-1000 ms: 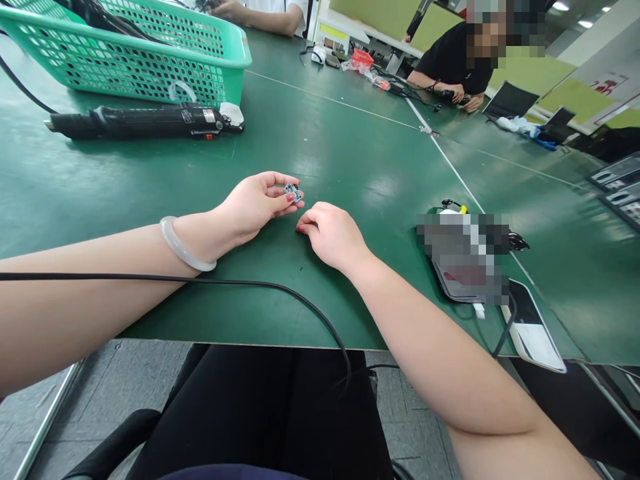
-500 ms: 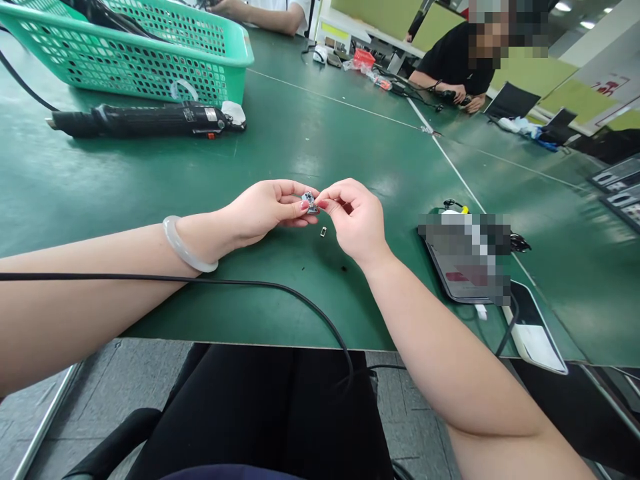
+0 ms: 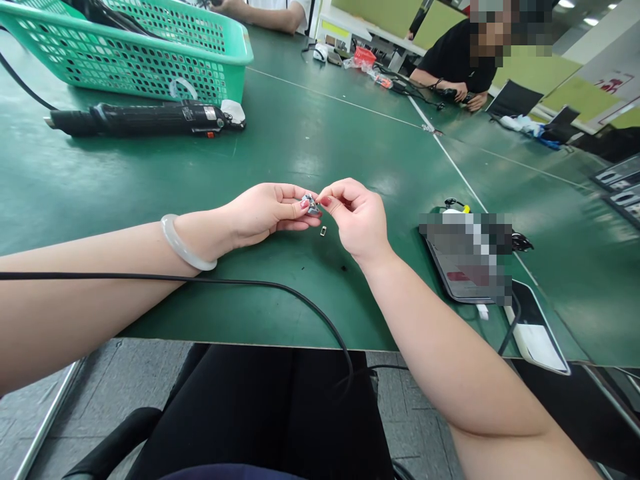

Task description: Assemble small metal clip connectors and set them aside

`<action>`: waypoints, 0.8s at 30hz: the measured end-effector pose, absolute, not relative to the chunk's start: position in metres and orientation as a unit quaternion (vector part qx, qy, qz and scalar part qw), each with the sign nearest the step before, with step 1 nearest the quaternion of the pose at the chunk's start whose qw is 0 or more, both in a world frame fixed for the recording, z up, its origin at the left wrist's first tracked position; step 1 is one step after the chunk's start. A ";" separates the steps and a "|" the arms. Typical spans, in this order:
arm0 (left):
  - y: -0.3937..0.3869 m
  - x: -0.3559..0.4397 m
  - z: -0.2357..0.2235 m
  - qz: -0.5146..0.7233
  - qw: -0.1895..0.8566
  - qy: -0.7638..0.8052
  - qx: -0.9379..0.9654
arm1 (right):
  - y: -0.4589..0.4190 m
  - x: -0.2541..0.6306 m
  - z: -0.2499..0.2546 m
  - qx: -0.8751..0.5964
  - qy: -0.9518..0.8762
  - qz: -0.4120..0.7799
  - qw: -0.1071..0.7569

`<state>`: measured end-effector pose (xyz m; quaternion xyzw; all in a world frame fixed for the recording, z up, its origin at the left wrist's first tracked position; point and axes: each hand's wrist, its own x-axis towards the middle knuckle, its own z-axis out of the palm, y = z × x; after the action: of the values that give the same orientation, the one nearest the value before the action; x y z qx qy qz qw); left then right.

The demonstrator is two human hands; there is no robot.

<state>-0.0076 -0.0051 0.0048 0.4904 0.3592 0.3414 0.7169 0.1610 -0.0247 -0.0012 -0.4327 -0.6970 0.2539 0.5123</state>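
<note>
My left hand [image 3: 273, 212] pinches a small grey metallic part [image 3: 311, 205] between thumb and fingers, above the green table [image 3: 280, 293]. Its exact kind is too small to tell. My right hand [image 3: 361, 217] is closed at the part's right side, thumb and forefinger pressed together. Whatever those fingertips hold, if anything, cannot be made out. Just below the hands, a tiny rectangular frame-like piece [image 3: 323, 231] lies on the table. Two dark specks lie nearer the table's front edge.
A green basket [image 3: 150, 63] stands at the back left, with a black electric screwdriver [image 3: 150, 121] before it. A black cable [image 3: 240, 281] crosses in front of my left forearm. To the right lie a dark tablet-like device [image 3: 450, 267] and a white-edged phone [image 3: 537, 333]. Co-workers sit across the table.
My right fingertips have shifted slightly right, opening a small gap from the left thumb. The grey part has tilted a little in my left hand.
</note>
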 end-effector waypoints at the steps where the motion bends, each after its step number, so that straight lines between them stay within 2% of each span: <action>1: -0.005 -0.008 0.005 0.342 0.717 0.358 0.491 | -0.024 0.161 -0.002 -0.429 -0.693 0.267 0.515; 11: -0.004 -0.008 0.005 0.333 0.732 0.352 0.478 | -0.023 0.161 -0.004 -0.434 -0.672 0.320 0.507; 18: -0.002 -0.009 0.003 0.349 0.740 0.351 0.456 | -0.020 0.173 0.000 -0.461 -0.683 0.277 0.494; 20: -0.002 -0.010 0.002 0.368 0.735 0.354 0.446 | -0.020 0.181 0.003 -0.506 -0.705 0.266 0.419; 24: -0.003 -0.010 0.002 0.391 0.726 0.375 0.425 | -0.022 0.202 0.014 -0.558 -0.748 0.294 0.207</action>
<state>-0.0098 -0.0026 0.0022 0.4245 0.3749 0.3905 0.7258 0.2018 -0.0216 0.0136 -0.5582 -0.7477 0.2942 0.2069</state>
